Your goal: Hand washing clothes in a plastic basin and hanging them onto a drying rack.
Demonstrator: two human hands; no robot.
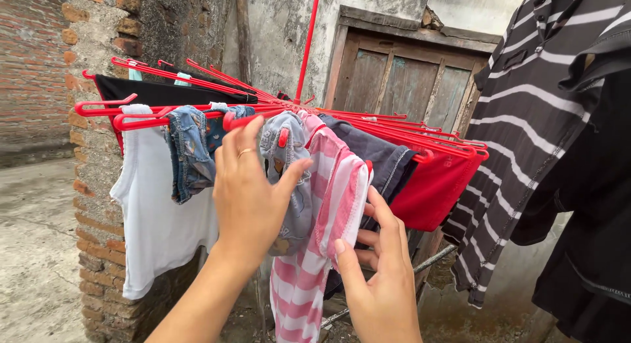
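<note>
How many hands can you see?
2. The left hand is pressed on the grey garment on the red rack. The right hand grips the pink striped cloth. None look hidden.

No packages, labels, signs or screens in view — only hanging laundry.

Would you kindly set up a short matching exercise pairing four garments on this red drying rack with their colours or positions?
Things:
1. garment held by the right hand
2. garment touched by the left hand
3. garment at the rack's far left
4. large shirt hanging at the right

Descriptions:
a. plain white top
b. dark with thin white stripes
c. pink and white stripes
d. grey-blue fabric

Pairs: 1-c, 2-d, 3-a, 4-b
</note>
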